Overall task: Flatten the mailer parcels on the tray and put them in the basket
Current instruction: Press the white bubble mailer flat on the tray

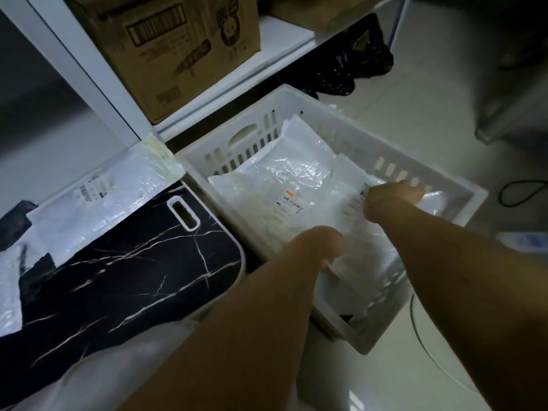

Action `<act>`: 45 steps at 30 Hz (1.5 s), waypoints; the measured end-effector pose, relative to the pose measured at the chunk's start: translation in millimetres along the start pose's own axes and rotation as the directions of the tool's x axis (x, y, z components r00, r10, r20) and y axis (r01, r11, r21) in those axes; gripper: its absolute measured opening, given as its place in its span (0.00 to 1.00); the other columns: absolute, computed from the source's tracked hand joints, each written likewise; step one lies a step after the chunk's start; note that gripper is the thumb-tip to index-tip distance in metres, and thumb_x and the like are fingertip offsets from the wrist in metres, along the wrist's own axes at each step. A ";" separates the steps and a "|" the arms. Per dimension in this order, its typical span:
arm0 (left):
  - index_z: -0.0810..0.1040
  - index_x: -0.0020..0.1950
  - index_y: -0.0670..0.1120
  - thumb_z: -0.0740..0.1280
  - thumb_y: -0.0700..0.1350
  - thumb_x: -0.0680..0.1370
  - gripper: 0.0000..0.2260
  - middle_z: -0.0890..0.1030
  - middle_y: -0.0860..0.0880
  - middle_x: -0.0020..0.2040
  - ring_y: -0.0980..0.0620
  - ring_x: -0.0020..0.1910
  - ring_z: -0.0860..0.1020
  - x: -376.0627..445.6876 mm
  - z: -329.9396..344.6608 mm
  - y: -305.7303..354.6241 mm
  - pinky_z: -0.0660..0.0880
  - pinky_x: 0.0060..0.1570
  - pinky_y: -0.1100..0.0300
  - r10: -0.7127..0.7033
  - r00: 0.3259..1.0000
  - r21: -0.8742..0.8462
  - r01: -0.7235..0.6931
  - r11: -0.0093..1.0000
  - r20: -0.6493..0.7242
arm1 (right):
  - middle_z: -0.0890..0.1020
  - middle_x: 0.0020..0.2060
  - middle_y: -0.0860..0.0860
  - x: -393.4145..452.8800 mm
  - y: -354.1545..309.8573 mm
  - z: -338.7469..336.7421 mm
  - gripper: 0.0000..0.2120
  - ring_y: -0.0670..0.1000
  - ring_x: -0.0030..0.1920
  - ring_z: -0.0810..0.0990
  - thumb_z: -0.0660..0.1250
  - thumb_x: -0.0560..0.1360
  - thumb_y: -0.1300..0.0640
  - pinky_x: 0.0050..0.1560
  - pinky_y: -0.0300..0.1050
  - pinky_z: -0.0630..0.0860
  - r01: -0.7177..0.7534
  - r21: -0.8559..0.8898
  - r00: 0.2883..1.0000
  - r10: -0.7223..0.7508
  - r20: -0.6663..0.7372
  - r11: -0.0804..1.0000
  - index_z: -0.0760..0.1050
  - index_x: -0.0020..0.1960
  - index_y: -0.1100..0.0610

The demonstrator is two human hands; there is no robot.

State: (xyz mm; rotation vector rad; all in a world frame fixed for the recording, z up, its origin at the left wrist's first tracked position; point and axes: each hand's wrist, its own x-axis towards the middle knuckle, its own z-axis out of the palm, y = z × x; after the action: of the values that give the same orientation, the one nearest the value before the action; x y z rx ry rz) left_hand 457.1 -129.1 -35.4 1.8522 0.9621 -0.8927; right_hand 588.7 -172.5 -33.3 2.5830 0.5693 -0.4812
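Two hands, left (323, 247) and right (391, 200), each grip one crinkled white mailer (355, 232) inside the basket (341, 134).

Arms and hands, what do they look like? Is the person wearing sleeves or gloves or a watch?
Both arms are bare as far up as the picture shows: no sleeves in view. The left hand and the right hand wear no gloves, and neither wrist shows a watch or bracelet. The right forearm has one tiny dark speck. Any rings are too blurred to tell. No cables or markings appear on them.
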 end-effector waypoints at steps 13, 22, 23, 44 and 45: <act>0.33 0.77 0.54 0.61 0.68 0.73 0.45 0.38 0.43 0.78 0.32 0.74 0.39 28.1 39.1 -15.4 0.42 0.67 0.29 -0.007 0.989 0.414 0.070 0.908 -0.151 | 0.33 0.74 0.65 10.1 -43.8 79.6 0.51 0.75 0.72 0.43 0.67 0.69 0.33 0.65 0.79 0.52 -0.101 0.448 0.958 -0.034 0.283 0.888 0.35 0.77 0.42; 0.36 0.77 0.53 0.59 0.57 0.80 0.37 0.39 0.44 0.78 0.32 0.74 0.41 68.2 43.6 -25.3 0.42 0.66 0.28 -0.188 0.973 0.569 0.232 0.789 -0.136 | 0.28 0.73 0.62 26.4 -70.9 122.6 0.62 0.75 0.72 0.39 0.69 0.62 0.26 0.68 0.73 0.54 -0.166 0.515 0.912 -0.067 0.404 0.841 0.26 0.74 0.42; 0.37 0.78 0.53 0.56 0.57 0.81 0.33 0.40 0.44 0.78 0.32 0.74 0.41 67.6 41.2 -24.7 0.42 0.67 0.30 -0.192 0.972 0.553 0.235 0.799 -0.137 | 0.29 0.73 0.62 28.9 -71.9 123.8 0.64 0.74 0.73 0.38 0.69 0.60 0.26 0.69 0.73 0.52 -0.173 0.509 0.909 -0.062 0.411 0.843 0.25 0.74 0.43; 0.70 0.69 0.47 0.57 0.50 0.80 0.18 0.72 0.45 0.67 0.42 0.70 0.65 -9.5 13.5 -8.8 0.48 0.70 0.33 0.197 0.936 0.702 0.069 0.709 -0.291 | 0.65 0.72 0.59 -7.1 -58.7 65.8 0.33 0.61 0.72 0.61 0.63 0.68 0.46 0.68 0.61 0.63 -0.124 0.562 0.955 -0.056 0.292 0.818 0.65 0.70 0.55; 0.71 0.68 0.48 0.57 0.50 0.80 0.17 0.72 0.45 0.67 0.42 0.69 0.65 -18.1 7.8 -8.5 0.49 0.70 0.34 0.223 0.924 0.696 0.060 0.716 -0.309 | 0.69 0.68 0.57 -12.6 -55.1 56.7 0.30 0.60 0.69 0.66 0.62 0.66 0.46 0.66 0.58 0.66 -0.092 0.580 0.963 -0.077 0.260 0.809 0.70 0.66 0.55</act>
State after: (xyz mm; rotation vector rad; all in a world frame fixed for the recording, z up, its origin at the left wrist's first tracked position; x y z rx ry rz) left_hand 440.0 -137.9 -26.0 2.7826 0.7973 -0.9395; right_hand 539.0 -159.5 -94.7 3.0083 0.3433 -1.1505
